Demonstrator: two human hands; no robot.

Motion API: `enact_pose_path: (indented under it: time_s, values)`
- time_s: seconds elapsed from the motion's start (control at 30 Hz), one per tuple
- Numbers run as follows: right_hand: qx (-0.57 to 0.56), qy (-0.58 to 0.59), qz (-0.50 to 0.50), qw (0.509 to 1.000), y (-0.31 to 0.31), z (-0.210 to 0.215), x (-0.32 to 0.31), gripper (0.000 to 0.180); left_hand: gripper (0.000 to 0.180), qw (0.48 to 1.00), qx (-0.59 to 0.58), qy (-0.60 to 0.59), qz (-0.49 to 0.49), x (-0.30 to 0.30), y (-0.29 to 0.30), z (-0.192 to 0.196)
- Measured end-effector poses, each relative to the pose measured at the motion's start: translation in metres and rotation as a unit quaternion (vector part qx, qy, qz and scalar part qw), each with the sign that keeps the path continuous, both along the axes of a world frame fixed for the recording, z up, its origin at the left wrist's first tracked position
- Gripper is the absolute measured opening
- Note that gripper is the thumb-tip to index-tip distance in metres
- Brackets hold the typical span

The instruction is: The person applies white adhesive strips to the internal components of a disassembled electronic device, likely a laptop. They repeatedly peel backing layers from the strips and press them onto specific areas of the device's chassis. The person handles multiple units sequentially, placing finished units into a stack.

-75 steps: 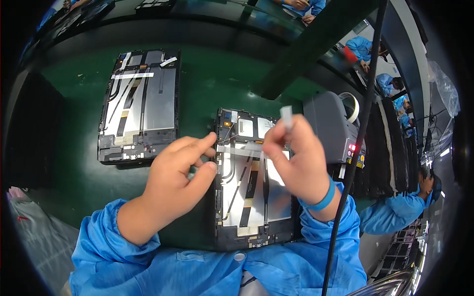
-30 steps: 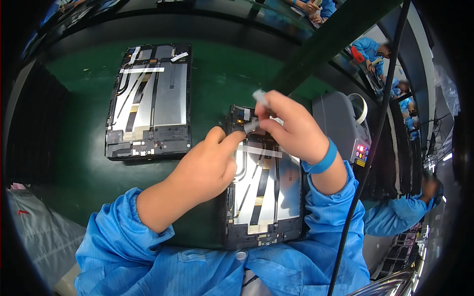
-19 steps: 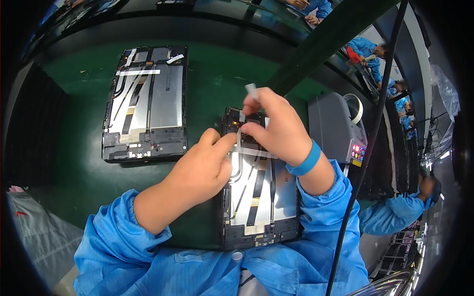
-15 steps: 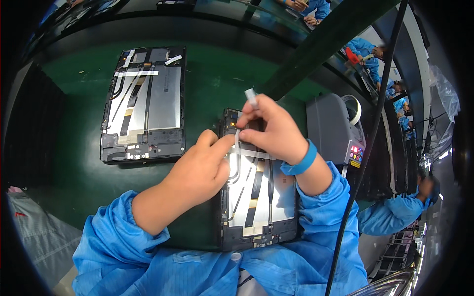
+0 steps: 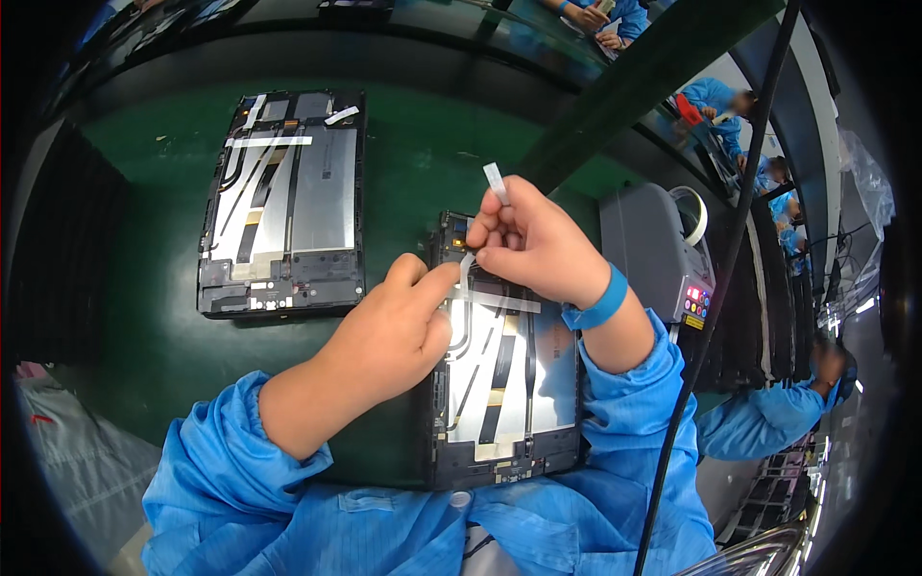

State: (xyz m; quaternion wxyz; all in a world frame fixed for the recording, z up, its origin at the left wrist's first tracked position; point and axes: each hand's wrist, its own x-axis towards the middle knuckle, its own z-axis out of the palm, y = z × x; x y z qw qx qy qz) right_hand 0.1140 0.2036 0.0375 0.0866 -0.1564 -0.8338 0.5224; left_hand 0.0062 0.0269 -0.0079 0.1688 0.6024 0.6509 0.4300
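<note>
An opened tablet-like device, its inner parts and flat cables bare, lies in front of me under both hands. My right hand is closed in a pinch at its upper left, on the upper end of a narrow tape strip. Another short white tape piece sticks up from that hand's fingers. My left hand is curled closed, its index fingertip against the narrow strip; whatever its other fingers hold is hidden. A wider translucent tape band crosses the device just below the fingertips.
A second opened device with white tape strips lies at the left on the green table. A grey tape dispenser with a roll stands at the right. A black cable runs down the right side. Other people in blue work farther off.
My right hand has shifted slightly right, and its wrist has turned a little; the upright tape piece moved with it. The left hand stays nearly in place.
</note>
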Motion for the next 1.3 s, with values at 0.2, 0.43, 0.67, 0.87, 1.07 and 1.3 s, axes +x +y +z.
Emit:
enact_pose_path:
  time_s: [0.2, 0.43, 0.67, 0.87, 1.07, 1.3]
  values:
    - [-0.128, 0.037, 0.009, 0.991, -0.001, -0.002, 0.003, 0.026, 0.04, 1.0, 0.014, -0.004, 0.006, 0.001, 0.0, -0.003]
    - [0.12, -0.067, -0.024, 0.99, 0.005, 0.011, -0.011, 0.024, 0.041, 1.0, -0.018, -0.026, 0.003, 0.001, 0.0, 0.003]
    - [0.168, -0.15, -0.059, 0.973, -0.001, 0.02, -0.023, 0.031, 0.042, 1.0, 0.006, -0.014, 0.009, 0.003, 0.0, -0.001]
    - [0.213, -0.198, -0.076, 0.954, -0.008, 0.022, -0.03, 0.037, 0.043, 1.0, -0.002, -0.014, 0.01, 0.002, 0.001, -0.002]
    - [0.233, -0.122, -0.104, 0.959, -0.009, 0.023, -0.016, 0.03, 0.042, 1.0, -0.018, -0.02, 0.008, 0.001, 0.001, 0.001]
    - [0.306, 0.037, 0.047, 0.95, -0.014, -0.005, 0.022, 0.028, 0.042, 1.0, -0.022, 0.001, 0.014, 0.004, 0.001, 0.0]
